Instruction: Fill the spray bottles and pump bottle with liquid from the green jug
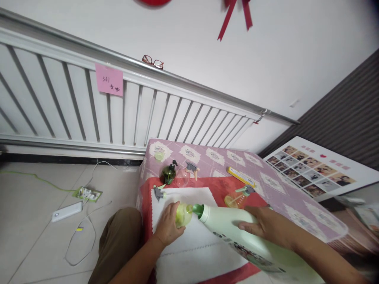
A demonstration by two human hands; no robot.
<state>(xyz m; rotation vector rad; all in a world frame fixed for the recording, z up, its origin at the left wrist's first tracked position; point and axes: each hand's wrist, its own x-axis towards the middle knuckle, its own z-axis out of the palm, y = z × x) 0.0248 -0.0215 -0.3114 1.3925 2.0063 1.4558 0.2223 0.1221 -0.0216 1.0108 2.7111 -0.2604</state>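
My left hand (169, 224) is wrapped round a small yellow-green spray bottle (183, 216) with its top off. A large pale green detergent jug (237, 232) lies tilted in my right hand (265, 225), which grips it by the handle side. The jug's green spout (198, 210) meets the mouth of the small bottle; whether liquid flows, I cannot tell. Left of them a grey spray head (160, 192) lies on the white cloth (189, 244). Behind stand a dark green pump bottle (168, 173) and a clear pinkish spray bottle (184, 177).
A yellow spray bottle (237, 197) stands behind the jug, near a yellow box (241, 176). Red cloth (148, 221) lies under the white one, over a patterned purple table cover (207, 154). A white radiator (74, 98) runs behind. Cables and a power strip (87, 194) lie on the floor.
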